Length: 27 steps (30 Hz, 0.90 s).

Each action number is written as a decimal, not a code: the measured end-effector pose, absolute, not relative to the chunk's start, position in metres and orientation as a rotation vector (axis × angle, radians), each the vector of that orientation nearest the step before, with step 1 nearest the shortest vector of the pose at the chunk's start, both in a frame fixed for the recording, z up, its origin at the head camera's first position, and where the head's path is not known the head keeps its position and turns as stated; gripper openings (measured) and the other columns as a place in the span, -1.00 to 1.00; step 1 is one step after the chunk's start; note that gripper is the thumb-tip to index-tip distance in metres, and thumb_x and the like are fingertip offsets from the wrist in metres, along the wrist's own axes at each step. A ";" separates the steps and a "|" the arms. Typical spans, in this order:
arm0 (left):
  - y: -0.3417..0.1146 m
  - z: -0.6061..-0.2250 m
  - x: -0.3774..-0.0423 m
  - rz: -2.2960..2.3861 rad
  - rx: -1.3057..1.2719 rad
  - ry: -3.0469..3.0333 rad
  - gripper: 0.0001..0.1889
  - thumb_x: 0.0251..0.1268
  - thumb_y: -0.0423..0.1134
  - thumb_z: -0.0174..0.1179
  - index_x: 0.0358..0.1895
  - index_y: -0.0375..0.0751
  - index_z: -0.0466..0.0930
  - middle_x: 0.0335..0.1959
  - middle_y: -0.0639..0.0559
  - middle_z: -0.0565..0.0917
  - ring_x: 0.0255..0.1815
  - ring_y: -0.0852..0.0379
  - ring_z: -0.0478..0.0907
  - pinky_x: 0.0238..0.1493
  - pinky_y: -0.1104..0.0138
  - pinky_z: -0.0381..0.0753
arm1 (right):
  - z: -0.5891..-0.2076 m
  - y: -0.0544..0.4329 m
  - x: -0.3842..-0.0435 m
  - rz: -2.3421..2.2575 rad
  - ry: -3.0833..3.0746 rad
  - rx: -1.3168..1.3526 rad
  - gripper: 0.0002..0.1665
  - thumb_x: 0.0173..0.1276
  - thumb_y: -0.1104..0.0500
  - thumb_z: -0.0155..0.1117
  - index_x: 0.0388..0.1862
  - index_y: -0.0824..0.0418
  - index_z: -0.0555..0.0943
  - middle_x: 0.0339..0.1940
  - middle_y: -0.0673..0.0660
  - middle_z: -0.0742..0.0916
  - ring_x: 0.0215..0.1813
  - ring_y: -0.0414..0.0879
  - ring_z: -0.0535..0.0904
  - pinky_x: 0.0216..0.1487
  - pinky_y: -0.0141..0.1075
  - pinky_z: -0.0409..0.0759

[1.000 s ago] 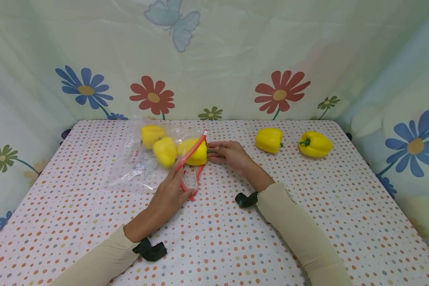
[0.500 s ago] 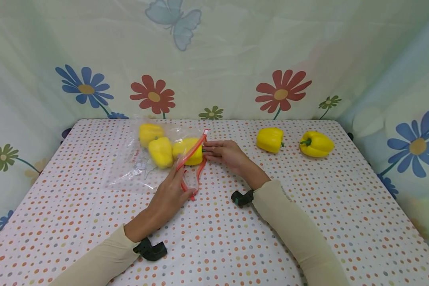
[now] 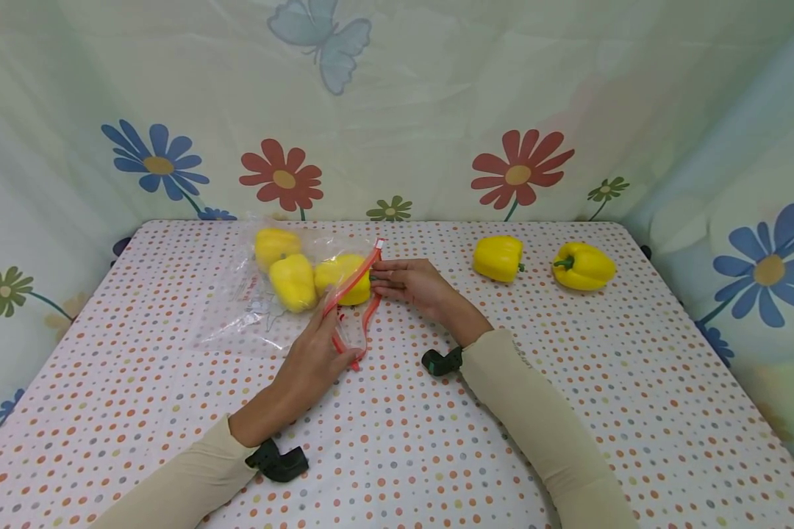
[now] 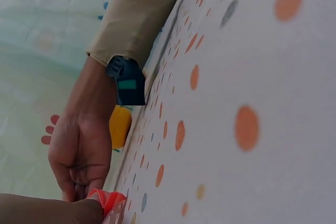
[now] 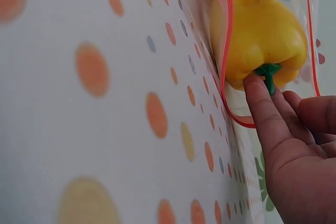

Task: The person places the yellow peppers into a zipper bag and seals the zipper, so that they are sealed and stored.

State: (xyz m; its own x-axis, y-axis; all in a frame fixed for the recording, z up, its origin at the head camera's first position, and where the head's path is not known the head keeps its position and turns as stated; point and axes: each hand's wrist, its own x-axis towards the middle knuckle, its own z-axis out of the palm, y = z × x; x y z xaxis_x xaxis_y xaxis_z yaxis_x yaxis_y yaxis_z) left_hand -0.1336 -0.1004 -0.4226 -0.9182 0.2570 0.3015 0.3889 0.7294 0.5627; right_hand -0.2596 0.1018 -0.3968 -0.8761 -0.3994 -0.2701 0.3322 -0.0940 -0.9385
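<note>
A clear zip bag (image 3: 231,323) with a red-edged mouth lies on the table, holding three yellow bell peppers. Two of them, the far pepper (image 3: 276,246) and the near pepper (image 3: 294,283), sit deeper inside. The third pepper (image 5: 268,30) is just within the mouth, its green stem toward my right hand. My left hand (image 3: 311,364) holds the bag's red rim (image 3: 353,283), fingers at the upper edge and thumb at the lower corner. With fingers extended, my right hand (image 3: 417,286) presses the stem end of the third pepper; the right wrist view shows fingertips (image 5: 254,85) beside the stem.
Two more bell peppers lie at the table's back right, one pepper (image 3: 498,258) nearer and another pepper (image 3: 584,266) farther right. A dotted cloth covers the table (image 3: 397,455). Behind hangs a flowered curtain (image 3: 410,95).
My right hand has moved left, pushing the third pepper farther into the bag. The two inner peppers have shifted slightly left. My left hand has stayed at the rim.
</note>
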 end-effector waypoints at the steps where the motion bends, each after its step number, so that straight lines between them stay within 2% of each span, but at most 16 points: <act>1: -0.101 -0.423 -0.134 -0.960 -0.514 -2.731 -0.03 0.10 -0.17 0.46 0.49 -0.37 0.06 0.55 -0.14 0.00 0.42 -0.06 0.22 0.29 0.09 0.33 | -0.397 0.101 -0.260 -2.015 1.705 -0.074 -0.60 0.56 0.35 -0.11 0.30 0.43 0.44 0.20 0.27 0.60 0.17 0.05 0.58 0.09 -0.21 0.56; 10: -0.102 -0.424 -0.134 -0.996 -0.541 -2.702 -0.02 0.07 -0.18 0.48 0.49 -0.38 0.07 0.55 -0.14 0.00 0.41 -0.04 0.21 0.29 0.10 0.33 | -0.399 0.094 -0.260 -1.998 1.690 -0.084 -0.58 0.57 0.35 -0.11 0.33 0.44 0.39 0.25 0.25 0.57 0.19 0.06 0.56 0.09 -0.23 0.56; 27: -0.102 -0.423 -0.134 -0.998 -0.567 -2.698 -0.05 0.13 -0.17 0.44 0.50 -0.35 0.05 0.56 -0.10 -0.04 0.42 -0.03 0.20 0.29 0.11 0.34 | -0.401 0.089 -0.262 -2.028 1.623 -0.033 -0.56 0.55 0.37 -0.08 0.35 0.45 0.35 0.22 0.29 0.58 0.20 0.07 0.55 0.05 -0.25 0.58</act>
